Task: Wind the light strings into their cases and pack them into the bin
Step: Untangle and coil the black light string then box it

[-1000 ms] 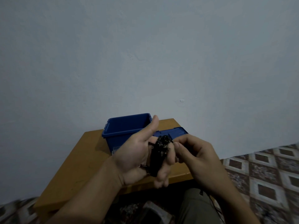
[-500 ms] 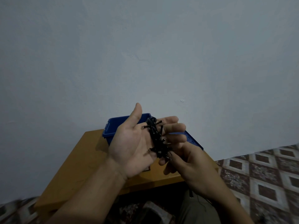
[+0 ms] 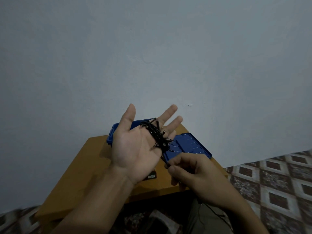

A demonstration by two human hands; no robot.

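A black light string (image 3: 156, 135) is wound in loops around the fingers of my left hand (image 3: 135, 146), which is raised palm up with fingers straight and spread. My right hand (image 3: 189, 169) is below and to the right, pinching the loose end of the string near the palm's edge. Behind my left hand stands the blue bin (image 3: 112, 132), mostly hidden. Its blue lid (image 3: 190, 146) lies flat on the table to the right.
A wooden table (image 3: 87, 166) stands against a plain pale wall. A small dark object (image 3: 151, 176) lies on it under my left wrist. Patterned floor tiles (image 3: 276, 179) spread to the right. A thin black wire trails over my lap (image 3: 212, 211).
My left hand has risen and its fingers have straightened and spread. My right hand has dropped lower and to the right with the string's end, uncovering the blue lid.
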